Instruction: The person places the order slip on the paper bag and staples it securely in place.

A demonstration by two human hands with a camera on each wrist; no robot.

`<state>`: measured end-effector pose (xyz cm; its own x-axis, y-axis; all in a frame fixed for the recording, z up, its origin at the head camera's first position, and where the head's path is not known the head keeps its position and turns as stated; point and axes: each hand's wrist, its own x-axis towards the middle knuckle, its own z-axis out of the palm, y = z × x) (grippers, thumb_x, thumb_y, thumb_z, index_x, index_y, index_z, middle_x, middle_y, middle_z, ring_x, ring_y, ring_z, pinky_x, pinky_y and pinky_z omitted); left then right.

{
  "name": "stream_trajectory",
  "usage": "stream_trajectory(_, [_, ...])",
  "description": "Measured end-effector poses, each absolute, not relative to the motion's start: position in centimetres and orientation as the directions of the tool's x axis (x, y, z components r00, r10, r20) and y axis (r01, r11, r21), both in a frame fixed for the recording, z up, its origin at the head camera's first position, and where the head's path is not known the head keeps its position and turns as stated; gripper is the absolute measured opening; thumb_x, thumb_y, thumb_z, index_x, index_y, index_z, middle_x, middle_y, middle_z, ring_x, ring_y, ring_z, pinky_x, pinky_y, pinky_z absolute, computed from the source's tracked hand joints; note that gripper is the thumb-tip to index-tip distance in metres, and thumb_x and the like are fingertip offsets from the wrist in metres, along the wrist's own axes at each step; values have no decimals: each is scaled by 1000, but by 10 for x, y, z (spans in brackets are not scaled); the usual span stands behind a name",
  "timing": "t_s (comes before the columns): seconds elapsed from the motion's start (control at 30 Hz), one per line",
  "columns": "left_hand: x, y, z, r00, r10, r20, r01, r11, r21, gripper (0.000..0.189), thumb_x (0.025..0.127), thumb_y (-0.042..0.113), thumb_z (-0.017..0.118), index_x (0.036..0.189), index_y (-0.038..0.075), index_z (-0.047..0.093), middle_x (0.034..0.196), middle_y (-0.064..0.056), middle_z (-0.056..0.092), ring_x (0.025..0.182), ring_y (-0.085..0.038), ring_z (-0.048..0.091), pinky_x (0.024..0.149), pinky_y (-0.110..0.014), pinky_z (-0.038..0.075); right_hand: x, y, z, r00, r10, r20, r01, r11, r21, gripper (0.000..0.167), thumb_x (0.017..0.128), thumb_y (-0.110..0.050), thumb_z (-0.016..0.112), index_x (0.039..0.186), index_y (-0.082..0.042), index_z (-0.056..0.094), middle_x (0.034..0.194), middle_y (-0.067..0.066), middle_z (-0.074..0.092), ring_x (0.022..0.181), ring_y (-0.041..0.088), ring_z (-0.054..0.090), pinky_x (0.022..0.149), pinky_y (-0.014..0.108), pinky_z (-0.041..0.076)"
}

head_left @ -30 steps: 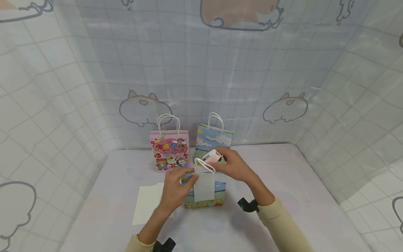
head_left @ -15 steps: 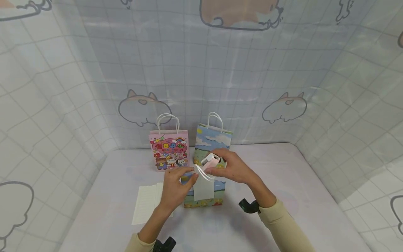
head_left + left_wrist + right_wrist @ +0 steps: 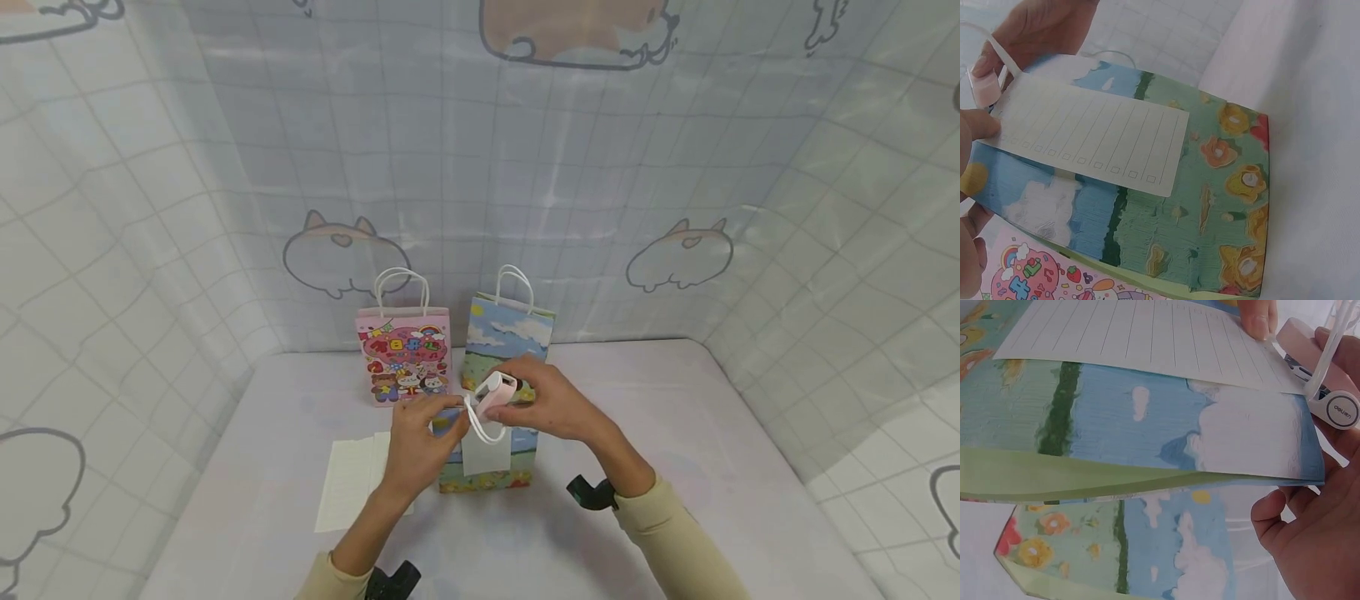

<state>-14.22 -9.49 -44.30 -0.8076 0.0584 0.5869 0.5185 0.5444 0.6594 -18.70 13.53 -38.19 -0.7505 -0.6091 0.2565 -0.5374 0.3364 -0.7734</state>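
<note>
Both Hands Full

My right hand grips the pink stapler: likely light and hard, best held by its sides. At its 8 o'clock, my left hand pinches list paper onto the front bag; both should bend easily. The white handle gets in the way. Farther out: pink bag 10 o'clock, back bag 12, loose sheets 8.

Paper bag, blue sky over flowery green field, upright; white handle flopped over front; ruled sheet flat against front, reaching top edge; pink-and-white stapler at top edge.
</note>
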Motion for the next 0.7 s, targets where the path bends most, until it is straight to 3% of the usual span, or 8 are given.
stream_trajectory(0.23, [-142, -94, -442, -814, 47, 579, 505, 549, 666, 22, 85, 25, 83, 103, 13, 78, 102, -3, 77, 98, -24, 70, 87, -47, 30, -184, 132, -380, -751, -612, 246, -549, 373, -748, 43, 86, -40, 80, 124, -26, 67, 113, -11, 64, 103, 17, 53, 81, 36, 55])
stream_trajectory(0.5, [-144, -95, -444, -810, 43, 585, 508, 551, 662, 18, 85, 21, 82, 101, 13, 78, 100, -3, 77, 94, -22, 69, 84, -42, 29, -181, 128, -377, -755, -616, 225, -549, 406, -731, 46, 86, -41, 80, 126, -22, 67, 117, -9, 63, 107, 15, 53, 86, 43, 51])
stream_trajectory(0.7, [-143, -95, -444, -818, 38, 575, 494, 559, 666, 17, 84, 15, 82, 100, 13, 78, 99, -2, 77, 93, -21, 67, 83, -41, 28, -180, 128, -378, -752, -615, 238, -580, 444, -683, 44, 85, -47, 79, 123, -27, 68, 113, -17, 64, 107, 11, 53, 89, 44, 50])
